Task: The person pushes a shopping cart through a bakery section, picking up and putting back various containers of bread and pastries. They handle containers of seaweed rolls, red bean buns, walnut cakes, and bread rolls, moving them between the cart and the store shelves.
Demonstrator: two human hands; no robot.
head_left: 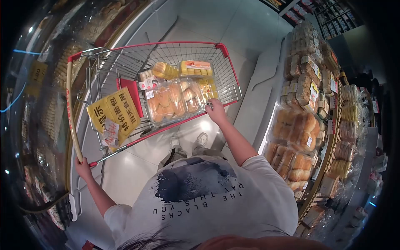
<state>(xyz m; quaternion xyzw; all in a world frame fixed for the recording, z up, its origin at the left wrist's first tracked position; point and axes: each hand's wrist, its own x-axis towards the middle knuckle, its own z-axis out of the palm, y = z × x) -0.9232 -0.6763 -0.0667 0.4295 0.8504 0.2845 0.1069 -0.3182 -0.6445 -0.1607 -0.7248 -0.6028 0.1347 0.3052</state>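
Observation:
A wire shopping cart [183, 45] with a red rim stands in front of me. My left hand [83, 167] is closed round the lower end of its pale handle [71, 108]. At the near rim, toward the right, my right hand [214, 109] grips the cart's edge beside the bread packs. Inside lie a clear pack of brown buns [166, 102], a smaller bun pack [191, 95], a yellow-labelled pack [196, 68] and stacked round yellow items [165, 70]. A yellow sign with dark characters [114, 114] sits near the handle, by a red panel [132, 95].
Shelves of packaged bread [298, 129] run along the right, with more wrapped goods [348, 125] beyond. On the left is another display of bagged goods [54, 96]. Tiled floor [204, 25] extends past the cart. My shoes [201, 138] are just below its near rim.

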